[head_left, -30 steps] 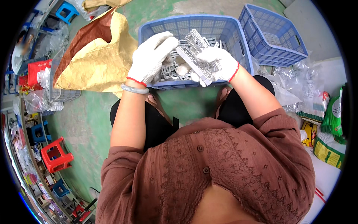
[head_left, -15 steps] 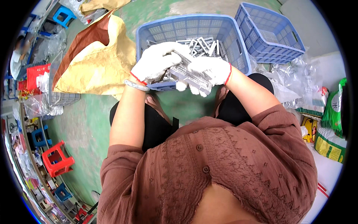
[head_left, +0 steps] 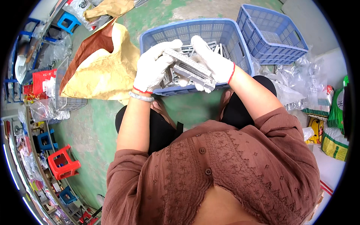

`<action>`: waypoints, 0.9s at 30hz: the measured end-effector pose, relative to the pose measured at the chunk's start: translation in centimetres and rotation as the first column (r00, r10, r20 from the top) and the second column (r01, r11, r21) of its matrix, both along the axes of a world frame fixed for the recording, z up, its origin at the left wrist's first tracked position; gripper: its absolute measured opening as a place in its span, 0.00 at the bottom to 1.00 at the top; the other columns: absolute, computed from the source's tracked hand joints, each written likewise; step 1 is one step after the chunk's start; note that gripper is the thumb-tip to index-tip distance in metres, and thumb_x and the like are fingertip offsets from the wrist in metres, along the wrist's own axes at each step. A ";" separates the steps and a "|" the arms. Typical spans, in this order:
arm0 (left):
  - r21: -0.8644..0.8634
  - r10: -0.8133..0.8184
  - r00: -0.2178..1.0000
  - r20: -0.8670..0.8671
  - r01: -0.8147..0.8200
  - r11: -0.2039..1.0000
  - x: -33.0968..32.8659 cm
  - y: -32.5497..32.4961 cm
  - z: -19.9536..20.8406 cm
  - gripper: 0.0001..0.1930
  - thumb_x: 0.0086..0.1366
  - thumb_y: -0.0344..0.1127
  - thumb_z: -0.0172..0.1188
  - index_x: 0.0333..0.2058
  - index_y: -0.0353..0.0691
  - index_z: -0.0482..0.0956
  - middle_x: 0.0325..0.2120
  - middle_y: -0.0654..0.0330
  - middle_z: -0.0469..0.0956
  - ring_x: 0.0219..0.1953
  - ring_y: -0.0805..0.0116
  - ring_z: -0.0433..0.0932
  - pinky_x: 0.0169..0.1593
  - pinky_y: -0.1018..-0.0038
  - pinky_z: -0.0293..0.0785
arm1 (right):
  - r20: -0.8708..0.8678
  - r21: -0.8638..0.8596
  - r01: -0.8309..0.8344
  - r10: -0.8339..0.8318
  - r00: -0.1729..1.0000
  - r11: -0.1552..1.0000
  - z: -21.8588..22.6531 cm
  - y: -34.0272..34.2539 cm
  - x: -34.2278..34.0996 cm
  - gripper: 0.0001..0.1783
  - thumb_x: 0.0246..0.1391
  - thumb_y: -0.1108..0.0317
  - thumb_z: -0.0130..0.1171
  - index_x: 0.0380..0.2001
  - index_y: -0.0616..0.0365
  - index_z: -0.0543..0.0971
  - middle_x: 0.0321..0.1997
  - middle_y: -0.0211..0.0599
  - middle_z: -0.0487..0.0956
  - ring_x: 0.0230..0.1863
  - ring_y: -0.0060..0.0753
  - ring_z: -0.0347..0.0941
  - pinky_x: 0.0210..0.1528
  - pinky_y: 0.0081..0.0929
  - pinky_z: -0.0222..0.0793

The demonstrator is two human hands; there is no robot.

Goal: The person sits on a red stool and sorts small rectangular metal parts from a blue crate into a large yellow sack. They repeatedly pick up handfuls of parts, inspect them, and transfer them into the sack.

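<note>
Two bundles of grey metal strips point(head_left: 192, 66), ridged on top and apart from each other at a slight angle, are held over the near side of a blue plastic crate point(head_left: 187, 23). My left hand point(head_left: 154, 65), in a white knit glove, grips their left ends. In a matching glove, my right hand point(head_left: 215, 62) bears their right ends, its fingertips showing beneath them and its thumb lifted clear. More loose grey metal pieces point(head_left: 222, 49) lie jumbled inside the crate, partly hidden by my hands.
A second blue crate point(head_left: 275, 56) stands at the far right, beside clear plastic bags point(head_left: 290, 80). An open yellow-brown sack point(head_left: 103, 77) slumps left of the metal pieces. Further left are a red stool point(head_left: 63, 163) and crowded shelving point(head_left: 41, 176). Another person point(head_left: 21, 62) is at the far left.
My right thumb has lifted off the strips and points up. The strips, formerly pressed together, now show as two bundles with a gap. My view has shifted slightly.
</note>
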State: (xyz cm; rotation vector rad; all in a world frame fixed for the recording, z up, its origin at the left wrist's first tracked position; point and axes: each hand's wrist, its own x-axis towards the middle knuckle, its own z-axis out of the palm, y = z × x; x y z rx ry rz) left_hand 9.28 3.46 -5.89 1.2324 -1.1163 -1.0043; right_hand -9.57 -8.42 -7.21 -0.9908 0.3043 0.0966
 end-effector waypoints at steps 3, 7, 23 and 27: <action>-0.023 0.026 0.999 0.023 -0.026 0.999 0.0 0.0 -0.3 0.19 0.65 0.25 0.56 0.55 0.31 0.77 0.47 0.56 0.82 0.49 0.69 0.79 0.54 0.74 0.75 | -0.020 -0.027 0.005 -0.005 1.000 1.000 -0.4 -0.1 0.1 0.59 0.52 0.15 0.28 0.46 0.66 0.78 0.28 0.40 0.81 0.17 0.29 0.75 0.13 0.24 0.71; 0.006 0.032 0.999 0.038 -0.032 0.999 -0.1 0.0 0.0 0.21 0.66 0.31 0.57 0.57 0.30 0.74 0.48 0.53 0.81 0.49 0.66 0.79 0.55 0.71 0.75 | -0.039 -0.051 0.022 -0.024 0.999 0.998 0.4 -0.1 -0.1 0.59 0.52 0.15 0.29 0.45 0.68 0.78 0.25 0.39 0.79 0.15 0.28 0.74 0.13 0.24 0.70; -0.066 0.068 0.964 0.256 -0.053 0.996 -0.7 -0.1 -1.2 0.20 0.66 0.27 0.54 0.57 0.30 0.75 0.53 0.55 0.78 0.43 0.70 0.81 0.43 0.75 0.79 | -0.097 -0.338 0.375 -0.428 0.899 0.863 -0.5 -0.3 0.7 0.43 0.60 0.32 0.51 0.53 0.66 0.79 0.49 0.42 0.81 0.48 0.27 0.75 0.52 0.25 0.69; 0.013 0.002 1.000 -0.020 -0.002 1.000 -0.9 -0.4 -0.7 0.21 0.65 0.27 0.55 0.57 0.29 0.74 0.52 0.54 0.79 0.40 0.69 0.81 0.43 0.74 0.79 | -0.169 0.010 0.371 -0.364 0.916 0.929 -1.3 -1.7 0.7 0.48 0.58 0.27 0.50 0.47 0.70 0.80 0.36 0.35 0.82 0.28 0.20 0.75 0.25 0.17 0.70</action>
